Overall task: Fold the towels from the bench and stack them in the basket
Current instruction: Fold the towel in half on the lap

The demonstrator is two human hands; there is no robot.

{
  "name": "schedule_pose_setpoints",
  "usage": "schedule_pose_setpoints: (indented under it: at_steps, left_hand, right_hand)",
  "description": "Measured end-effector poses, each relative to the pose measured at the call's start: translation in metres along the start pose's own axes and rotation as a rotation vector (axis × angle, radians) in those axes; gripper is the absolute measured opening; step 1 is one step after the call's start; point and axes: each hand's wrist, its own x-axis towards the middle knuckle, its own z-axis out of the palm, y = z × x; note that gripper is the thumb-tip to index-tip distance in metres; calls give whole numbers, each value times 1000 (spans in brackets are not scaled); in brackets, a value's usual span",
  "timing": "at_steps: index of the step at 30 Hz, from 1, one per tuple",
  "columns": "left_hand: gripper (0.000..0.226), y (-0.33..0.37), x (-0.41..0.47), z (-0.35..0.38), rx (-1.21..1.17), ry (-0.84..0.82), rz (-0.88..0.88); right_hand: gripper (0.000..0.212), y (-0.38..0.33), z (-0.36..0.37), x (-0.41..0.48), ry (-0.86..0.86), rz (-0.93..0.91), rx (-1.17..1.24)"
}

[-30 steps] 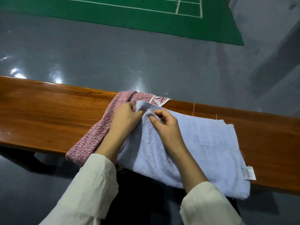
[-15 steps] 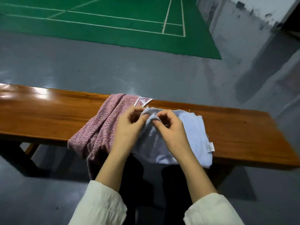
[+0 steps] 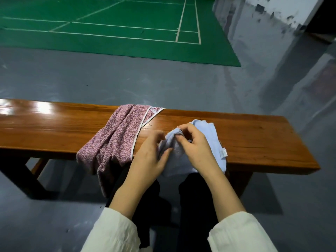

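Note:
A light blue towel (image 3: 209, 132) is bunched up over the front edge of the wooden bench (image 3: 54, 131), its white label hanging at the right. My right hand (image 3: 197, 148) pinches a raised corner of it between thumb and fingers. My left hand (image 3: 149, 157) grips the same towel just left of that corner, thumb pressed into the cloth. A pink speckled towel (image 3: 116, 139) with a white hem lies unfolded across the bench to the left and hangs off the front edge. No basket is in view.
The bench stands on a grey glossy floor (image 3: 91, 79). A green court mat with white lines (image 3: 109, 28) lies beyond it. A scuffed white wall (image 3: 272, 15) rises at the right. My dark-trousered legs sit below the bench edge.
The blue towel, spread flat a second ago, has been gathered into a bunch and shifted right off the pink towel. Both hands moved right with it. The view pulled back.

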Motion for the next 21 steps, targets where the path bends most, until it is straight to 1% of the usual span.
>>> schedule_pose_setpoints:
  at_steps: [2,5,8,10,13,15,17,21]
  left_hand:
    - [34,-12,-8,2,157,-17,73]
    - [33,-24,-17,3,329,-28,70]
    - [12,-31,-23,-2,418,-45,46]
    - [22,-36,-25,-8,474,-64,-5]
    - [29,-45,-28,-22,436,-51,-33]
    - [24,-44,-27,-30,305,-14,-69]
    - [15,-39,-21,-35,175,41,-90]
    - [26,-24,-1,-41,113,125,-157]
  right_hand:
    - [7,2,-4,-1,59,-22,-4]
    - [9,12,1,5,127,16,45]
    - [15,19,-1,9,174,28,111]
    - [13,19,-5,10,232,15,131]
    - [13,22,-11,13,270,29,137]
    - [16,25,-14,14,249,48,141]
    - [18,27,-16,15,241,67,155]
    - [18,29,-22,19,262,61,164]
